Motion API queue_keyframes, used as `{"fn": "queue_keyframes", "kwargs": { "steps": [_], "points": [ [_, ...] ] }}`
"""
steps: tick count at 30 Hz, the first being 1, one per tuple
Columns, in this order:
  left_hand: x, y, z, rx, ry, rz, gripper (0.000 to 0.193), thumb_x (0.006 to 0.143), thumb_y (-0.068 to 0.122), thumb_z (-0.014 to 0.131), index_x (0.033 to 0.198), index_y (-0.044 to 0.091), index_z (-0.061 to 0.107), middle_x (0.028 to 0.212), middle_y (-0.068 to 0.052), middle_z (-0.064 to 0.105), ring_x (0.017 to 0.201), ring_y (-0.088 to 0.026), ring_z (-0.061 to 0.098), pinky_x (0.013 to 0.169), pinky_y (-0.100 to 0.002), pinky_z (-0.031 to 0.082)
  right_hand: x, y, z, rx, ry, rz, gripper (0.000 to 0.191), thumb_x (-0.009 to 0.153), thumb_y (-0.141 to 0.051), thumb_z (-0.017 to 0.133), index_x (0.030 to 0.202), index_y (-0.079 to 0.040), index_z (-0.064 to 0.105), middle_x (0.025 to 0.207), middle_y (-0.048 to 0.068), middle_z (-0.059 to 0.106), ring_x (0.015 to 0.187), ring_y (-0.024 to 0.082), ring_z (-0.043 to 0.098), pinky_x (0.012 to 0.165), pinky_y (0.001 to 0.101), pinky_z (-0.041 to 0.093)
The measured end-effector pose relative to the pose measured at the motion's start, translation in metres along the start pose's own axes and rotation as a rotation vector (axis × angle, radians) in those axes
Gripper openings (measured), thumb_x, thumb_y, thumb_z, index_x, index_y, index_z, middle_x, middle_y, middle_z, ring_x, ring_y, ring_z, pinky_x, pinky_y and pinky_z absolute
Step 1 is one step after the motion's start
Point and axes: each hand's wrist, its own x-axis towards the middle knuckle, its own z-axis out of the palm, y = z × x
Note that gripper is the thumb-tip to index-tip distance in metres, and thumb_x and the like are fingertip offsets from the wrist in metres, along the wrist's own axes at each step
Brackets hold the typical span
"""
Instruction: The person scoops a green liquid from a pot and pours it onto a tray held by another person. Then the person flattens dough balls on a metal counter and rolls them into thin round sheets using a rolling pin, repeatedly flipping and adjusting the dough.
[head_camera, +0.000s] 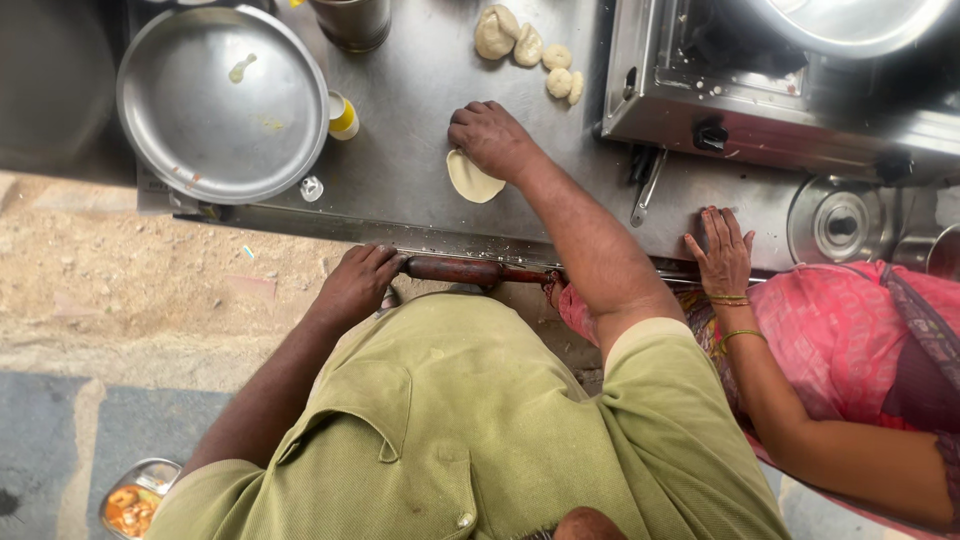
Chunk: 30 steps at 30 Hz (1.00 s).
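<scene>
Steel counter (420, 90) is seen from above, where a pale flattened dough disc (472, 180) is pressed under the right hand (490, 138), its fingers curled together on the disc's far edge. At the counter's near edge, a dark wooden rolling pin (470, 270) is gripped at one end by the left hand (357, 283), fingers wrapped shut around it. Dough balls (525, 45) lie farther back, a round steel plate (222, 100) to the left, and another person's hand (722, 252) is laid flat to the right.
</scene>
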Motion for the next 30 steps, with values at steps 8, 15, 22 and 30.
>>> {"fn": "queue_keyframes", "kwargs": {
  "steps": [8, 15, 22, 30],
  "points": [
    [-0.004, 0.003, 0.000, -0.002, -0.004, -0.027, 0.039, 0.093, 0.010, 0.063, 0.132, 0.011, 0.065, 0.132, -0.007, 0.065, 0.128, -0.027, 0.057, 0.112, -0.043, 0.044, 0.005, -0.013, -0.026, 0.052, -0.174, -0.049, 0.028, 0.089, -0.037, 0.067, 0.111, -0.020, 0.072, 0.106, 0.000, 0.071, 0.105, 0.021, 0.064, 0.104, 0.0387, 0.043],
    [-0.001, 0.005, -0.006, -0.029, -0.050, -0.004, 0.048, 0.085, 0.010, 0.069, 0.133, 0.010, 0.064, 0.131, -0.008, 0.064, 0.127, -0.028, 0.056, 0.113, -0.043, 0.042, -0.029, -0.046, -0.091, 0.267, -0.402, 0.195, 0.020, 0.097, -0.028, 0.066, 0.113, -0.019, 0.071, 0.112, 0.001, 0.070, 0.104, 0.023, 0.065, 0.090, 0.0441, 0.051],
    [0.005, 0.003, -0.005, -0.011, -0.017, 0.078, 0.048, 0.085, 0.008, 0.073, 0.132, 0.012, 0.065, 0.128, -0.006, 0.065, 0.122, -0.026, 0.059, 0.110, -0.041, 0.045, -0.070, -0.032, -0.063, 1.568, -0.141, 0.679, 0.026, 0.102, -0.020, 0.064, 0.121, -0.001, 0.065, 0.106, 0.015, 0.070, 0.091, 0.024, 0.065, 0.079, 0.0371, 0.058],
    [0.012, 0.004, -0.009, -0.053, -0.076, 0.080, 0.052, 0.080, 0.010, 0.075, 0.131, 0.011, 0.065, 0.127, -0.005, 0.065, 0.120, -0.026, 0.059, 0.109, -0.041, 0.046, -0.115, 0.002, 0.018, 1.562, 0.391, 1.070, 0.039, 0.102, -0.020, 0.060, 0.136, 0.000, 0.055, 0.126, 0.015, 0.064, 0.107, 0.023, 0.068, 0.093, 0.0351, 0.060]
  ]
}}
